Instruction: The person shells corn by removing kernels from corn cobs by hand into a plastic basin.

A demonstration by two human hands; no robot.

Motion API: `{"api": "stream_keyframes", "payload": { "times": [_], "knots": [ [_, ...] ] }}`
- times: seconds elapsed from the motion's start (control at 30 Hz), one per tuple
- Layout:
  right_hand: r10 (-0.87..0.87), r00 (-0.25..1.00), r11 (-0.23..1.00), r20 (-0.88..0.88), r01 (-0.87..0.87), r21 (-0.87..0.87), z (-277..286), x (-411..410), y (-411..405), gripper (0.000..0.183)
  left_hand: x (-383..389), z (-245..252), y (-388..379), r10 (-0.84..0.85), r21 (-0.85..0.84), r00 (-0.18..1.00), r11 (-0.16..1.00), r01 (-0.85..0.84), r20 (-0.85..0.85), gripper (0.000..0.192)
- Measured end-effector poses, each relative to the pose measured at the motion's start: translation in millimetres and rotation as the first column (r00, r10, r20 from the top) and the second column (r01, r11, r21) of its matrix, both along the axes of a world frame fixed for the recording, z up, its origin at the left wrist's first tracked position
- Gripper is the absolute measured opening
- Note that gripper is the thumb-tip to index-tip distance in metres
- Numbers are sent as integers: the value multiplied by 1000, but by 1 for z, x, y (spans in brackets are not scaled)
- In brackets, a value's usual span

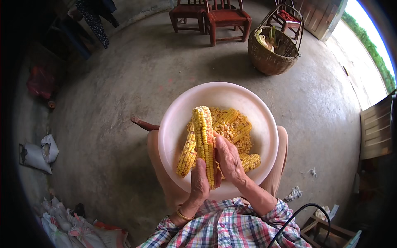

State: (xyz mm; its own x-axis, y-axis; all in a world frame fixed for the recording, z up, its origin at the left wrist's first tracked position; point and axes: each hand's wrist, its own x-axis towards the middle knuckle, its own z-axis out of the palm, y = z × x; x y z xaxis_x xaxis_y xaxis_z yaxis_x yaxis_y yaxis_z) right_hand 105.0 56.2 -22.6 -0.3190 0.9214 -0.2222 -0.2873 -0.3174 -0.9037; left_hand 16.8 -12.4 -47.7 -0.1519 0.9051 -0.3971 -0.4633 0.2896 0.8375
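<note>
My left hand [200,183] is shut around the lower part of a yellow ear of corn [203,133], its thumb along the near side. The ear points away from me over a pale plastic basin [172,124], and a reddish strip without kernels runs down its right side. Against that strip presses my right hand [229,156], its fingers partly hidden behind the ear. Loose corn kernels [226,127] are heaped in the basin. Among them lie another ear [187,155] on the left and several more to the right, one [250,161] near my right wrist. The basin rests on my lap.
A wicker basket [269,63] with corn husks stands ahead on the concrete floor [124,77], near red wooden chairs [228,18]. White sacks [37,155] sit at the left, tied bags [68,226] at lower left. A wooden frame [322,229] and black cable [297,207] are at lower right.
</note>
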Motion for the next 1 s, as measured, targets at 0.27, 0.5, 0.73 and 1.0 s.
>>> {"api": "stream_keyframes", "payload": {
  "times": [0.27,0.5,0.73,1.0],
  "knots": [
    [17,955,964,296,-94,249,4,-7,-6,45,1,-1,-3,18,1,995,1000,-18,-101,55],
    [-69,889,981,453,-23,193,-9,-2,-4,37,3,-5,-4,20,-59,997,998,-24,-68,53],
    [121,989,989,88,-128,78,6,6,-8,50,-1,1,0,5,-25,1000,1000,-4,23,54],
    [44,949,948,311,-138,286,-7,-3,-14,43,2,11,0,71,-42,997,997,-70,23,56]
  ]
}}
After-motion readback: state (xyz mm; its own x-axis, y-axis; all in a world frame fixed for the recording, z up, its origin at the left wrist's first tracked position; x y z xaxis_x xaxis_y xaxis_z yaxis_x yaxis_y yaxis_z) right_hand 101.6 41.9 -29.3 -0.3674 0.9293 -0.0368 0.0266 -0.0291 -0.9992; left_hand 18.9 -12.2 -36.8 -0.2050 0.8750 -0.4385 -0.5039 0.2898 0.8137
